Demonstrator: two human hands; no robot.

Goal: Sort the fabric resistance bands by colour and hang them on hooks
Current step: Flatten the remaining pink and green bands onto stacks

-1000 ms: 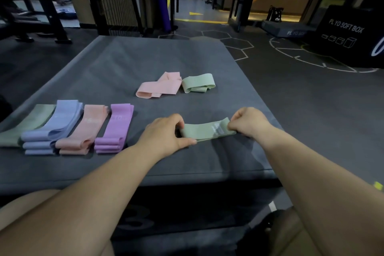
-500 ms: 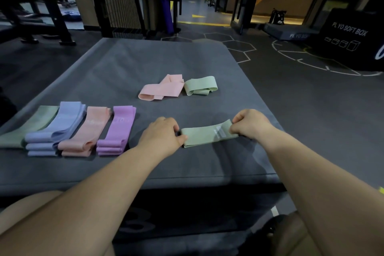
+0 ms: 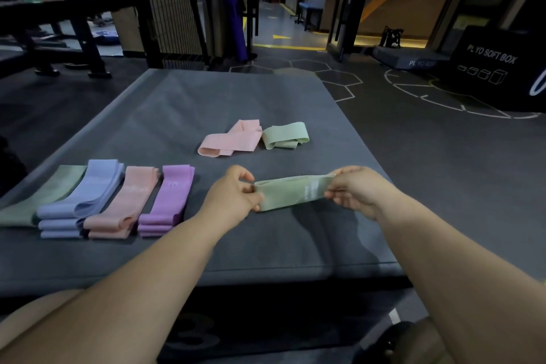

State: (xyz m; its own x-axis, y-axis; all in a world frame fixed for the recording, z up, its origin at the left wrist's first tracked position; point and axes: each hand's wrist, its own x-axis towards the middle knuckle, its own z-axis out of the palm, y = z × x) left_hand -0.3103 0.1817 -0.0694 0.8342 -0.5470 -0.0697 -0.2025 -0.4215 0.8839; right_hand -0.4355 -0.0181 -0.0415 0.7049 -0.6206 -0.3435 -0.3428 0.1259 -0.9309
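A pale green fabric band [image 3: 291, 192] is stretched flat between my hands, just above the grey mat [image 3: 183, 103]. My left hand [image 3: 232, 196] pinches its left end and my right hand [image 3: 356, 190] pinches its right end. At the left of the mat lie sorted piles: a green band [image 3: 41, 196], blue bands [image 3: 82, 195], peach bands [image 3: 124, 201] and purple bands [image 3: 168, 198]. Farther back lie a loose pink band [image 3: 230, 139] and a crumpled green band [image 3: 285, 135].
The mat's front edge [image 3: 266, 272] drops off near my knees. Dark gym floor with white hexagon lines [image 3: 339, 80] lies to the right. A black plyo soft box [image 3: 496, 68] stands at far right, and a black rack [image 3: 59, 26] at far left.
Both hands have lifted the green band slightly off the mat and pulled it straighter. The view has tilted a little; the piles have not moved.
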